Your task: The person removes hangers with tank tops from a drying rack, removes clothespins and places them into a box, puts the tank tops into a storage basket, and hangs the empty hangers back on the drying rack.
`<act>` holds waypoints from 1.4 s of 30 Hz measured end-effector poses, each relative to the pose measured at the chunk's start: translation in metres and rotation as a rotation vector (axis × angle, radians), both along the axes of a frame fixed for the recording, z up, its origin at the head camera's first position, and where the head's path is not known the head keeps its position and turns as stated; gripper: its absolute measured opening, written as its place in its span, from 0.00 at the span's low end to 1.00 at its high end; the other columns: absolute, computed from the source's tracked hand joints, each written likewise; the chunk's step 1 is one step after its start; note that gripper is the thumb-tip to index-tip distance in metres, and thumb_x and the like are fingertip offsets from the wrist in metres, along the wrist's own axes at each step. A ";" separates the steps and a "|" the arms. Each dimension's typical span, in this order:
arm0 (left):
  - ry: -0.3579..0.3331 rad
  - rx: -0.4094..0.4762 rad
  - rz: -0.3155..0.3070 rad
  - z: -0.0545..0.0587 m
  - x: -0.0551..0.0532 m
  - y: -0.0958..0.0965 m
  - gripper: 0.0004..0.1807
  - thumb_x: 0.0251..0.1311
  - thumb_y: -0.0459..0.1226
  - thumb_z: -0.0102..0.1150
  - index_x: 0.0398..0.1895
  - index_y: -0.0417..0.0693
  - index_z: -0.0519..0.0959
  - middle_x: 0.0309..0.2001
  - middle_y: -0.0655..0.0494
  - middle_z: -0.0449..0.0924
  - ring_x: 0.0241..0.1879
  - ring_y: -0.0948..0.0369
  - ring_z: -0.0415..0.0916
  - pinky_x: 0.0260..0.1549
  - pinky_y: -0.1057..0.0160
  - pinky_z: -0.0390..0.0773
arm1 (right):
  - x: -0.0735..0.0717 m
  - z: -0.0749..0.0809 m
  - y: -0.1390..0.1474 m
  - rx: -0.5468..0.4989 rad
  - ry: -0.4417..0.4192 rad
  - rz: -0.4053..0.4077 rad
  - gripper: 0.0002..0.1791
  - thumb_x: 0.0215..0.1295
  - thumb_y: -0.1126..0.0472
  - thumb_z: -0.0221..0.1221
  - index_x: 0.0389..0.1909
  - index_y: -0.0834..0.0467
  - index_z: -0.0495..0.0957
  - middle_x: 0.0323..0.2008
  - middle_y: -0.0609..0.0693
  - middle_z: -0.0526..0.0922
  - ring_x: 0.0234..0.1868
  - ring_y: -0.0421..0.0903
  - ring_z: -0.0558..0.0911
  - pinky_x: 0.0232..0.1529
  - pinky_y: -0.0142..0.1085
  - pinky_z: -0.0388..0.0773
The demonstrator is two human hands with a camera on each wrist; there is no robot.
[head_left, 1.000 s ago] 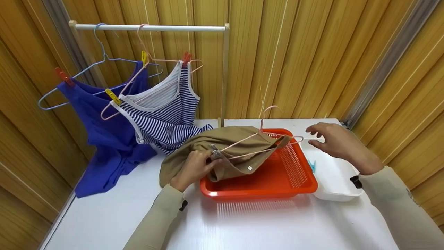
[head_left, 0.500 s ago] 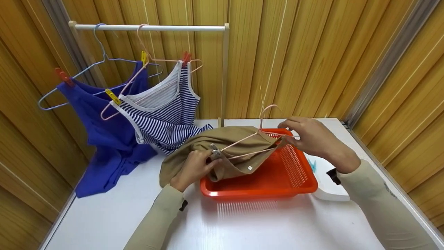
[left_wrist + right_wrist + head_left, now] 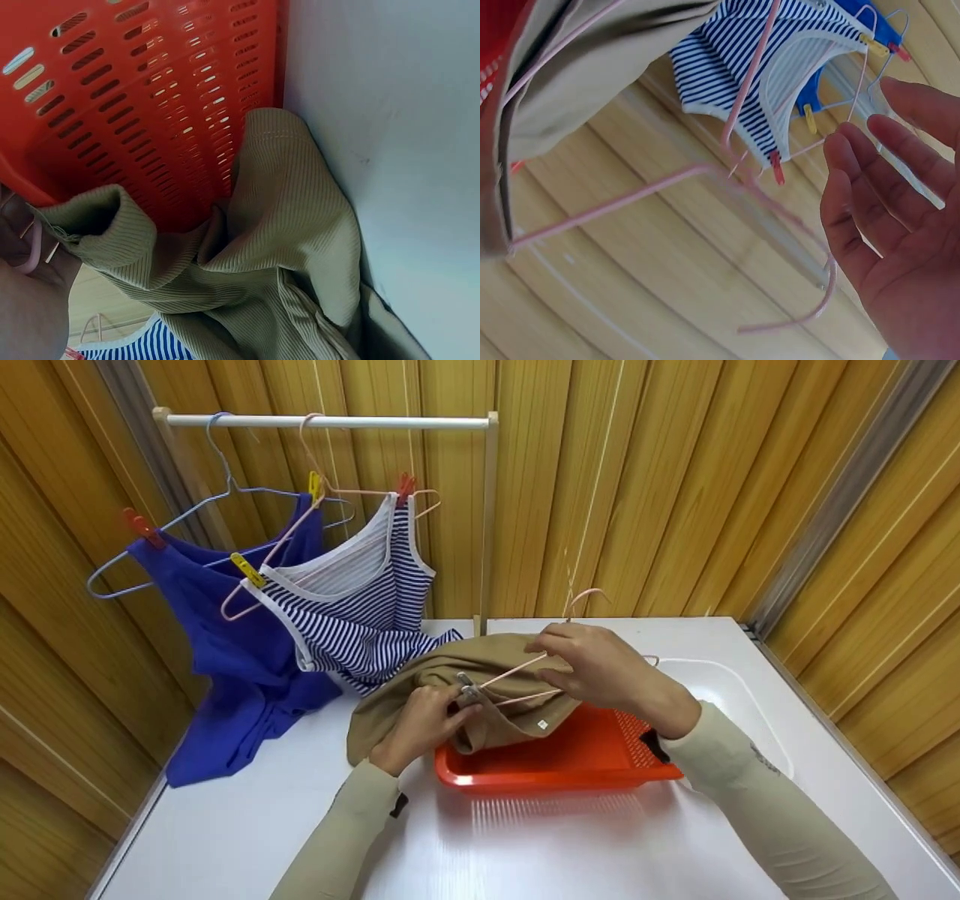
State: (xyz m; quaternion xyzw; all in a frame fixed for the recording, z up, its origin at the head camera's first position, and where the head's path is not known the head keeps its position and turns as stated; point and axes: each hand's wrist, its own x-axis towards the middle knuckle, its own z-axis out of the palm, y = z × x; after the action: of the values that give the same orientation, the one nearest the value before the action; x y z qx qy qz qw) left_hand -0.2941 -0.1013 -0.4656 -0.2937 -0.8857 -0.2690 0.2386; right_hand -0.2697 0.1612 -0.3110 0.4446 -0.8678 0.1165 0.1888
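A brown ribbed garment [image 3: 450, 656] drapes over the red basket [image 3: 555, 778], with a pink wire hanger [image 3: 516, 669] in its neck opening. My left hand [image 3: 420, 724] pinches the garment at the hanger's left end, beside a grey clothespin [image 3: 469, 690]. The left wrist view shows the garment's folds [image 3: 300, 195] hanging from that hand against the basket's slotted wall [image 3: 120, 97]. Over the hanger's right half is my right hand [image 3: 607, 671], hiding the garment's right shoulder. In the right wrist view its fingers [image 3: 889, 210] are loosely bent, holding nothing, near the pink hanger [image 3: 622, 201].
At the back left a rack [image 3: 337, 422] bears a blue top [image 3: 217, 622] and a striped tank top [image 3: 360, 607], each clipped on a hanger with red and yellow clothespins. A white tray [image 3: 739, 690] lies right of the basket, partly behind my right forearm.
My right hand has moved left from above the white tray, past the hanger's right end, to over the hanger's middle. The left hand keeps its grip in the same place.
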 end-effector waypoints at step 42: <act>-0.014 -0.003 0.002 -0.001 0.001 -0.001 0.12 0.61 0.46 0.65 0.28 0.50 0.78 0.18 0.60 0.70 0.23 0.66 0.67 0.24 0.67 0.70 | -0.020 -0.049 -0.085 0.010 -0.223 0.038 0.05 0.61 0.65 0.65 0.37 0.56 0.82 0.33 0.47 0.86 0.35 0.44 0.83 0.38 0.39 0.81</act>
State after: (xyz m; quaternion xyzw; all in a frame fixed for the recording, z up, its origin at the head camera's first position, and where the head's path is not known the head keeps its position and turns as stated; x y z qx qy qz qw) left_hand -0.2931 -0.1027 -0.4668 -0.2914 -0.8881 -0.2693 0.2321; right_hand -0.2898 0.0762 -0.3599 0.4461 -0.8755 0.1643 0.0865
